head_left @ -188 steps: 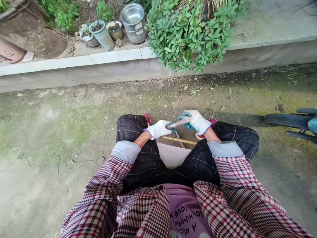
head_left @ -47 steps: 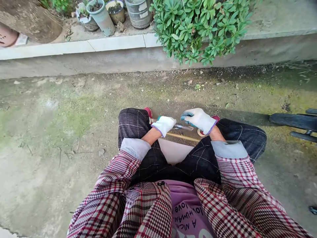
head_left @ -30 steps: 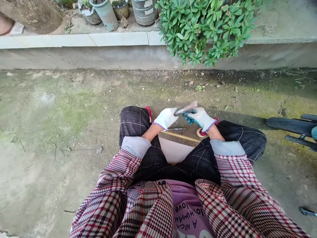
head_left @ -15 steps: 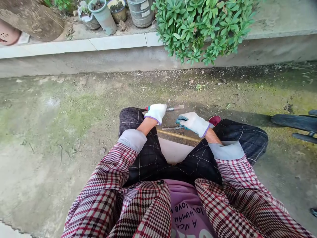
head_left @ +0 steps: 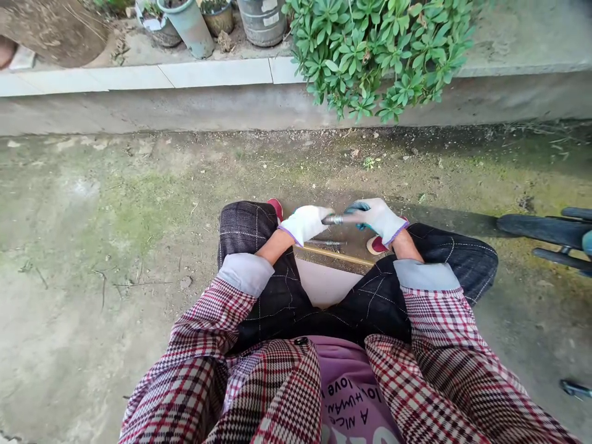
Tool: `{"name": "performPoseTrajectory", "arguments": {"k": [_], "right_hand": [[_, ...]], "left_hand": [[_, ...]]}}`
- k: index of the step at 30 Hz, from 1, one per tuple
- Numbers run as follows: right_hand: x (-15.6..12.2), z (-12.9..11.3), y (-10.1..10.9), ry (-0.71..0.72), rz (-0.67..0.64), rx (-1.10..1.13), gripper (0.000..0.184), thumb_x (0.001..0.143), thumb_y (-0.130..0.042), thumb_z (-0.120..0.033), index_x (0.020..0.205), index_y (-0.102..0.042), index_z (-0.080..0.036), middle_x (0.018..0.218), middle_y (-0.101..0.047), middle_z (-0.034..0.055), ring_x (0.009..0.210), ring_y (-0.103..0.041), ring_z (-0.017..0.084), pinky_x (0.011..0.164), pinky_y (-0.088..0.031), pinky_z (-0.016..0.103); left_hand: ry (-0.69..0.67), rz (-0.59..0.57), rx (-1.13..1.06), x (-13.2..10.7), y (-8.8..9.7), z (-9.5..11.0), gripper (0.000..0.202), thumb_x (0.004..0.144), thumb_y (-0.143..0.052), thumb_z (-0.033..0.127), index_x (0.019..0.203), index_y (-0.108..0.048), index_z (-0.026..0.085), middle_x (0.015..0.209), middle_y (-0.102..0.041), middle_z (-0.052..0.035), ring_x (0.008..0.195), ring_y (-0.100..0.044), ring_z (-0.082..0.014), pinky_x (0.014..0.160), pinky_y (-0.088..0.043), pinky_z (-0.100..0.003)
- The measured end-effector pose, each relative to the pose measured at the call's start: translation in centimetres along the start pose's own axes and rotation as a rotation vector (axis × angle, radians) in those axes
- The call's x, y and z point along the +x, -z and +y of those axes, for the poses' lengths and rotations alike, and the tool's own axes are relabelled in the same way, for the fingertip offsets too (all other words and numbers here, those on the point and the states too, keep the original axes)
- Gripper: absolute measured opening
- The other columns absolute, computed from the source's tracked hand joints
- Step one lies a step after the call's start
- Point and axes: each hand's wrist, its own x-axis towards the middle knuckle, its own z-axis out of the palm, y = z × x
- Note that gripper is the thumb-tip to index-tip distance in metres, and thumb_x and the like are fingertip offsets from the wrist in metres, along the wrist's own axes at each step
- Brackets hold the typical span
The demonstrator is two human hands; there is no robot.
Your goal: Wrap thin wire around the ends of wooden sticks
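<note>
Nearest, between the thighs, there is a pale panel [head_left: 326, 283], and a yellowish rod [head_left: 337, 254] runs along its far edge. Just beyond this edge, a second piece [head_left: 332, 243], thin and grey with ring-like bands, shows low between the feet.

Slightly farther, both gloved hands meet at one banded piece [head_left: 337, 219], held between them beyond the far edge of the panel. The left hand [head_left: 306, 223] is closed around its left end. The right hand [head_left: 375, 216] is bent with its fingers at the other end; this part is blurred, so I cannot tell whether they grip it or only touch it.

I judge that the step in hand is handling this piece with both hands, and that the next move calls for a steady left hold and careful right fingers. The piece looks like a short bar, nearly level: grey and metallic near the left hand, with rings, then dull brownish toward the right.

Farther, past the mossy ground [head_left: 231, 179], comes the white front edge of a ledge [head_left: 213, 73]. Behind this edge stands a metal bucket [head_left: 263, 24], and to its right a leafy plant [head_left: 379, 61] hangs over.
</note>
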Motion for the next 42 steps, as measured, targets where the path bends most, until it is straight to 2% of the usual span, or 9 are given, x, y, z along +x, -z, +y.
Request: {"name": "performPoseTrajectory", "arguments": {"k": [5,9,12,14,20,24,28,34,42], "right_hand": [[-0.7,-1.3,-0.9,-0.017,-0.018,0.273,0.011,0.077,-0.072,-0.026,0.077,-0.073,-0.015,0.068,-0.071,0.0038,0.055,-0.061,0.013,0.054,-0.053,0.024],[-0.7,-1.4,-1.0,-0.046,0.0,0.291,0.012,0.078,-0.074,-0.026,0.075,-0.072,-0.015,0.065,-0.069,0.0031,0.054,-0.06,0.011,0.052,-0.053,0.022],[-0.4,-1.2,-0.9,-0.086,0.052,0.327,0.011,0.078,-0.074,-0.024,0.075,-0.07,-0.015,0.063,-0.068,0.0023,0.051,-0.058,0.01,0.049,-0.052,0.021],[-0.3,-1.1,-0.8,-0.115,0.085,0.349,0.008,0.079,-0.072,-0.021,0.076,-0.07,-0.014,0.061,-0.067,0.0016,0.049,-0.057,0.01,0.047,-0.05,0.021],[-0.9,-1.7,-0.4,-0.11,0.069,0.313,0.006,0.08,-0.064,-0.012,0.079,-0.07,-0.013,0.057,-0.065,0.0001,0.043,-0.051,0.008,0.042,-0.043,0.019],[-1.3,-1.9,-0.4,-0.095,0.085,0.3,0.012,0.082,-0.063,-0.017,0.089,-0.072,-0.013,0.057,-0.064,-0.0011,0.041,-0.048,0.008,0.04,-0.039,0.019],[-1.5,-1.7,-0.5,-0.081,0.073,0.244,0.015,0.081,-0.062,-0.023,0.087,-0.072,-0.014,0.058,-0.064,-0.0008,0.041,-0.046,0.008,0.038,-0.036,0.02],[-1.3,-0.8,-0.3,-0.04,0.088,0.173,0.019,0.081,-0.061,-0.031,0.085,-0.071,-0.015,0.062,-0.066,0.0005,0.043,-0.048,0.009,0.04,-0.038,0.021],[-1.0,-0.1,0.0,-0.05,0.09,0.185,0.023,0.079,-0.06,-0.034,0.086,-0.071,-0.015,0.062,-0.065,0.0006,0.044,-0.048,0.01,0.04,-0.038,0.022]], "left_hand": [[0.227,0.287,-0.832,0.5,0.6,0.1,0.02,0.09,-0.062,0.023,0.106,-0.068,0.014,0.068,-0.062,0.0015,0.053,-0.055,-0.0093,0.053,-0.047,-0.02],[0.432,0.352,-1.145,0.4,2.0,0.0,0.018,0.089,-0.066,0.024,0.105,-0.065,0.015,0.057,-0.049,0.0075,0.042,-0.04,-0.0051,0.043,-0.037,-0.017],[0.403,0.323,-1.366,-0.3,4.2,-0.6,0.025,0.09,-0.065,0.023,0.113,-0.066,0.013,0.055,-0.039,0.0098,0.041,-0.031,-0.0039,0.042,-0.034,-0.016],[0.306,0.261,-1.486,-0.9,5.9,-1.3,0.03,0.088,-0.063,0.018,0.117,-0.066,0.01,0.059,-0.041,0.0083,0.045,-0.038,-0.0041,0.046,-0.04,-0.016],[0.307,0.337,-1.251,-1.6,9.1,-2.3,0.046,0.083,-0.063,0.011,0.128,-0.062,0.011,0.072,-0.058,0.0036,0.054,-0.052,-0.0047,0.066,-0.056,-0.022],[0.38,0.389,-0.896,-1.1,9.3,-2.8,0.06,0.081,-0.068,0.014,0.14,-0.056,0.017,0.076,-0.064,0.002,0.051,-0.056,-0.0066,0.062,-0.056,-0.023],[0.412,0.438,-0.719,-0.3,8.7,-3.5,0.05,0.081,-0.071,0.016,0.13,-0.063,0.017,0.062,-0.055,0.0054,0.044,-0.046,-0.0061,0.054,-0.049,-0.02],[0.456,0.378,-0.946,-0.1,9.2,-3.3,0.017,0.085,-0.069,0.023,0.098,-0.066,0.014,0.057,-0.047,0.0055,0.043,-0.035,-0.0058,0.046,-0.039,-0.021],[0.403,0.332,-1.103,-1.1,9.5,-2.5,0.02,0.084,-0.07,0.017,0.102,-0.062,0.013,0.069,-0.061,0.0009,0.052,-0.057,-0.0091,0.062,-0.056,-0.028]]}}
